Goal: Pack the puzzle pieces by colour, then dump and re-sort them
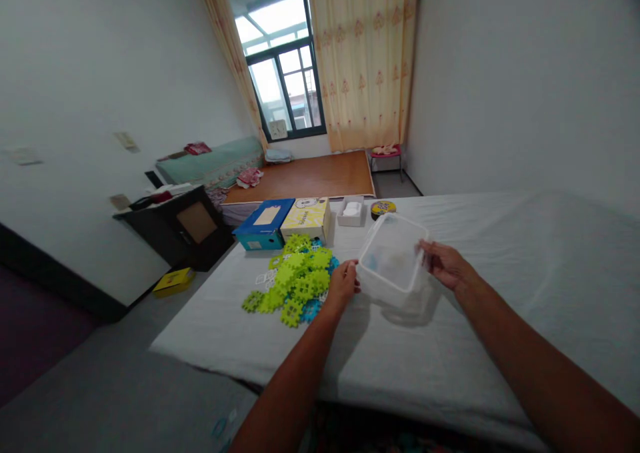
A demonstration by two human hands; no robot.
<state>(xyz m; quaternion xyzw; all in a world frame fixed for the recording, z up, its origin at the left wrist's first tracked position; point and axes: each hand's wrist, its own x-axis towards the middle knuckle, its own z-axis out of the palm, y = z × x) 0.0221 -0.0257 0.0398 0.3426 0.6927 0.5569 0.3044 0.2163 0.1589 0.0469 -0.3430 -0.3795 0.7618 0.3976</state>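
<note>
A clear plastic container with a whitish rim is tilted over the white-covered table, between my two hands. My left hand grips its left side near the rim, and my right hand pinches the right side. Whether the translucent sheet at the top is a lid or the container's own base I cannot tell. Close by my left hand lies a heap of bright green toothed plastic building pieces. Some blue pieces and a few white ones show at its edges.
Behind the heap stand a blue box and a pale yellow box. A small white box and a round yellow-and-black tin sit at the table's far edge. A yellow box lies on the floor at left.
</note>
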